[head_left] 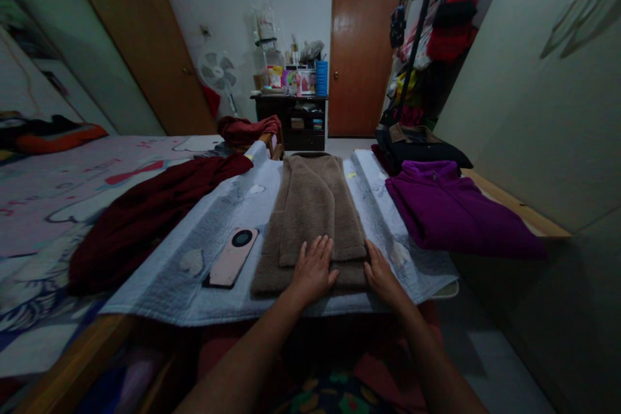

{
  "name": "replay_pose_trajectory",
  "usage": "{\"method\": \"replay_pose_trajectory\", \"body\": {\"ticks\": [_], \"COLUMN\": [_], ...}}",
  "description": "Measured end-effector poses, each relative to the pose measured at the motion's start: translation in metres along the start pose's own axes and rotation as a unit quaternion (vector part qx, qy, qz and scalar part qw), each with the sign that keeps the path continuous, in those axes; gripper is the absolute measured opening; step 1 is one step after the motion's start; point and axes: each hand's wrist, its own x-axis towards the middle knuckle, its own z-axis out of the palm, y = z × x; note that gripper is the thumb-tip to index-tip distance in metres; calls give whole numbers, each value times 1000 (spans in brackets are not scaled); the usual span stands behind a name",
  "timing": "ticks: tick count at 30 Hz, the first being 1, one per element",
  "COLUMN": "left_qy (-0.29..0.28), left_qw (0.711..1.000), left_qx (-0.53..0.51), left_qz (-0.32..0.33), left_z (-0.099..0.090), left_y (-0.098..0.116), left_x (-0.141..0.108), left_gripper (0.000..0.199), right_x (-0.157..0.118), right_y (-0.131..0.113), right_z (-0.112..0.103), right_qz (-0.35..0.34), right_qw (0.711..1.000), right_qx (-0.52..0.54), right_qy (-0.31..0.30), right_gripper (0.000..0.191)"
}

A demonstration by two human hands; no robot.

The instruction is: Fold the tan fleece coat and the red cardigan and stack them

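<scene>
A brown fleece garment (310, 207), folded into a long shape with its sleeves laid over it, lies in front of me on a pale blue quilted cloth (194, 301). My left hand (313, 272) rests flat on its lower part, fingers stretched out. At the garment's right edge lies my right hand (383, 275), its fingers extended along the side and touching the fabric. A pink phone (233, 262) with a round dark camera ring sits on the cloth, left of the garment.
A purple folded jacket (456, 213) and dark folded clothes (422, 149) are stacked on the right. To the left, a dark red garment (160, 213) lies across the bed's edge. Beyond stand a fan (218, 71), a dark cabinet (291, 119) and a wooden door (363, 52).
</scene>
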Motion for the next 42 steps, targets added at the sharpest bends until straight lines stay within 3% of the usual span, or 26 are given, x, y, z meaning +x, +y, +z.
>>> {"method": "replay_pose_trajectory", "body": {"ticks": [4,6,8,13,16,19,23,29,35,42], "left_qy": [27,38,51,63,60,62,82,104,62,60], "left_qw": [1000,999,998,996,996,995,993,991,997,996], "left_qx": [-8,-12,-13,-12,-23,-39,-71,-76,2,12], "left_qz": [-11,-18,-32,-58,-62,-62,-51,-44,-47,-60], "left_z": [5,4,1,-9,-10,-10,-8,3,3,1], "left_y": [1,2,4,7,6,3,2,1,0,-3], "left_x": [-2,-2,-3,-6,-7,-7,-8,-15,-20,-31], "left_gripper": [61,56,54,52,53,51,55,85,80,88], "right_x": [11,25,40,63,62,58,56,57,57,57], "right_y": [-10,-29,-50,-81,-77,-73,-75,-80,-77,-75], "right_z": [-20,-30,-34,-8,16,27,24,20,21,22], "right_qz": [35,63,34,-57,-57,-64,-90,-93,-98,-112], "right_qw": [999,997,998,995,994,996,994,990,988,988], "right_qx": [-12,-27,-6,86,94,61,-7,-55,-57,-56], "right_qy": [4,41,53,10,-12,-30,-65,-95,-102,-90], "right_gripper": [68,61,54,55,52,45,42,42,43,42]}}
